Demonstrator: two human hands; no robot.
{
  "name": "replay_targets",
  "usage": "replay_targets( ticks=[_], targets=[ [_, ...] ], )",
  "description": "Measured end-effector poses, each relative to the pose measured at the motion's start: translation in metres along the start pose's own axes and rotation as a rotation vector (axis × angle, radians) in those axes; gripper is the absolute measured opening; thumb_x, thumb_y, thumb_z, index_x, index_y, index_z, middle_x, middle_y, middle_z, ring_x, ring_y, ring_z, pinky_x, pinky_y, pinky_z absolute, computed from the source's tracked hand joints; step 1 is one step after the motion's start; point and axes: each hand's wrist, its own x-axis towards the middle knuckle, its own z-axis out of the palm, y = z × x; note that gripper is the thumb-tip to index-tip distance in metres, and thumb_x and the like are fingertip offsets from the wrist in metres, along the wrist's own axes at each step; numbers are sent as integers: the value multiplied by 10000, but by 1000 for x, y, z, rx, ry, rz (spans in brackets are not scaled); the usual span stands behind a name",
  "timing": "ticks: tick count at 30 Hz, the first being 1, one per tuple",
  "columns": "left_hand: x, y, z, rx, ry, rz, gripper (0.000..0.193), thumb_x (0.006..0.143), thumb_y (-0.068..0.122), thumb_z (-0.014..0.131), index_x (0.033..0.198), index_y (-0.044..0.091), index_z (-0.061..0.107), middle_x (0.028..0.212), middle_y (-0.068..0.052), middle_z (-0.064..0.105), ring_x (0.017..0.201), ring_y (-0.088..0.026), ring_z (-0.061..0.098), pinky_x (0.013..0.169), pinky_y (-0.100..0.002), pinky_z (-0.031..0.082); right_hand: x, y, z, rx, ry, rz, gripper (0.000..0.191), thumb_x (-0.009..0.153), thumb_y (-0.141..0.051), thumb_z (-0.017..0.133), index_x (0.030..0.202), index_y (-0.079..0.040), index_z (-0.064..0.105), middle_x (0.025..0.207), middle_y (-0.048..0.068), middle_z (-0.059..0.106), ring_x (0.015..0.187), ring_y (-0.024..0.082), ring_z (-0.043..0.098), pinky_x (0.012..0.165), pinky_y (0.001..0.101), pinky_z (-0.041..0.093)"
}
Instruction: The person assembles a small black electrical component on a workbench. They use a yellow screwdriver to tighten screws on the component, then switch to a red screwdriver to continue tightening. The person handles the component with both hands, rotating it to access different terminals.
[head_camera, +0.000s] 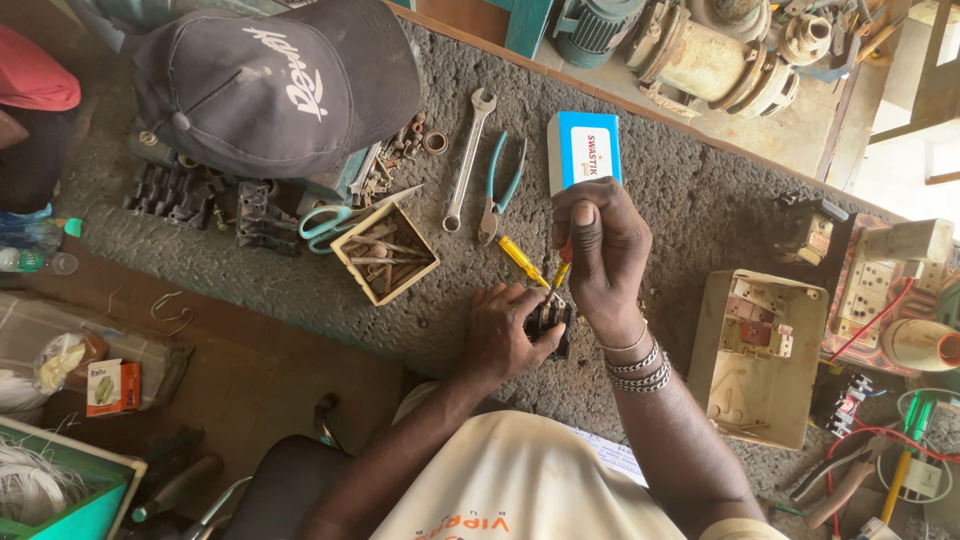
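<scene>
My left hand (503, 332) grips a small black electrical part (551, 322) and holds it down on the grey mat (650, 190). My right hand (606, 250) holds a small screwdriver with a red and yellow handle (563, 264), its tip down on the top of the black part. A second yellow-handled screwdriver (522, 260) lies on the mat just left of my hands. Metal bangles sit on my right wrist.
A small box of screws (385, 252), scissors (335, 220), a spanner (468, 155), teal-handled pliers (503, 185) and a blue and white box (583, 148) lie beyond my hands. A person in a dark cap (270, 85) sits at upper left. Open beige switch housings (757, 350) lie at right, old motors at the top.
</scene>
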Motion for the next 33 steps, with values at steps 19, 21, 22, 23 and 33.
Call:
replay_targets(
  ticks=[19,21,22,23,33],
  targets=[
    [-1,-2,2,-7,5,-1,523,806,366,809,1199,51,669,944,-103,671,900,-283,637,849,-483,457,0,4,-2,5,28,-48,279,1159,-271,507,1081,-21,601,968,25,602,724,56,566,631,210,471],
    [-1,-1,2,-3,32,12,529,799,364,811,1200,49,671,947,-105,672,904,-286,636,847,-481,458,0,5,-2,1,31,-57,278,1160,-272,504,1079,-24,598,957,22,604,720,53,562,633,209,465],
    [-1,-1,2,-2,26,8,528,800,365,811,1200,50,672,943,-103,672,902,-286,637,847,-481,458,-1,4,-2,-5,29,-67,277,1163,-273,502,1077,-27,596,950,19,604,721,51,560,637,209,463],
    [-1,-1,2,-1,20,4,527,801,366,811,1200,51,673,939,-102,672,900,-285,637,846,-481,458,-1,4,-2,-11,27,-76,277,1165,-274,499,1075,-30,593,943,16,604,722,49,558,642,209,462],
    [-2,-2,4,-2,44,2,479,785,368,817,1140,77,679,957,-96,689,916,-297,636,853,-483,457,-9,11,6,-20,53,-116,304,1178,-296,478,1057,-25,545,833,14,549,648,52,471,569,216,392]
  ],
)
